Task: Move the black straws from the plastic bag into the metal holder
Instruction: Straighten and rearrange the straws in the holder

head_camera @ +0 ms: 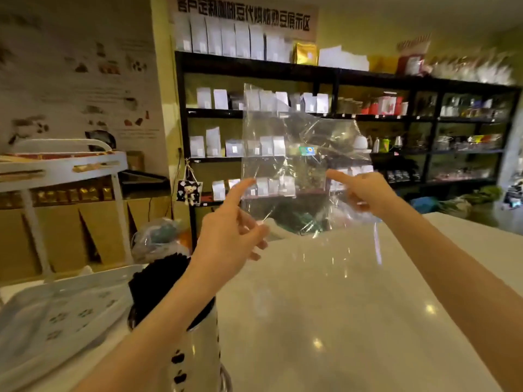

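A clear plastic bag [294, 154] hangs upright in the air above the white counter, looking empty and see-through. My left hand [232, 236] pinches its lower left edge, index finger stretched up. My right hand [365, 192] grips its lower right edge, index finger pointing left. Below my left forearm stands the metal holder [198, 349], white with dark cut-outs, and a bundle of black straws [152, 287] sticks out of its top. My forearm hides part of the holder and straws.
The white counter [353, 306] stretches ahead and to the right. A white tray [56, 312] lies at the near left. Behind it stand a white cart [65, 165] and a knotted plastic bag [158, 239]. Dark shelves [396, 123] of packaged goods fill the back wall.
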A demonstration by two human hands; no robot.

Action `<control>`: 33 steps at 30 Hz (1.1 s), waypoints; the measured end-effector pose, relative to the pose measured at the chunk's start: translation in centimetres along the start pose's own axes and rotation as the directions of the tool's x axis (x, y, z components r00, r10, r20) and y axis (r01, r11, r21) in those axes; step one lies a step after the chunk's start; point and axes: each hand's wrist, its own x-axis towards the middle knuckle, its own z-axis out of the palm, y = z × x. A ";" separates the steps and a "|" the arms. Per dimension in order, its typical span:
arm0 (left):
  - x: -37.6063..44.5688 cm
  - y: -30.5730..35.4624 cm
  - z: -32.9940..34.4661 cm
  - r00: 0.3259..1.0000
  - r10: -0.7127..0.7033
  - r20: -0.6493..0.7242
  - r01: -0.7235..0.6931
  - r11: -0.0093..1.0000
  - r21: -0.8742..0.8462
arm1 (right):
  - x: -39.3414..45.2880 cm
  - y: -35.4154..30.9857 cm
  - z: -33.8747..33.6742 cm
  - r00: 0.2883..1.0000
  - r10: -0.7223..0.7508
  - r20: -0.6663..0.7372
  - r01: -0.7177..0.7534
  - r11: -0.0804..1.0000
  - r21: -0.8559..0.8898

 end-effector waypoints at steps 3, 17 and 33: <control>-1.3 -1.1 2.4 0.997 -0.044 0.060 0.042 0.999 0.028 | -0.4 3.3 -0.8 0.996 0.084 -0.019 -0.085 0.989 -0.123; -10.6 -10.9 8.3 0.913 -0.364 0.187 0.324 0.922 0.212 | -5.0 17.0 0.4 0.970 0.224 -0.098 -0.244 0.876 -0.416; -12.7 -12.1 8.8 0.922 -0.249 0.297 -0.138 0.504 0.852 | -5.6 22.8 3.9 0.985 -0.164 0.054 0.111 0.362 -0.926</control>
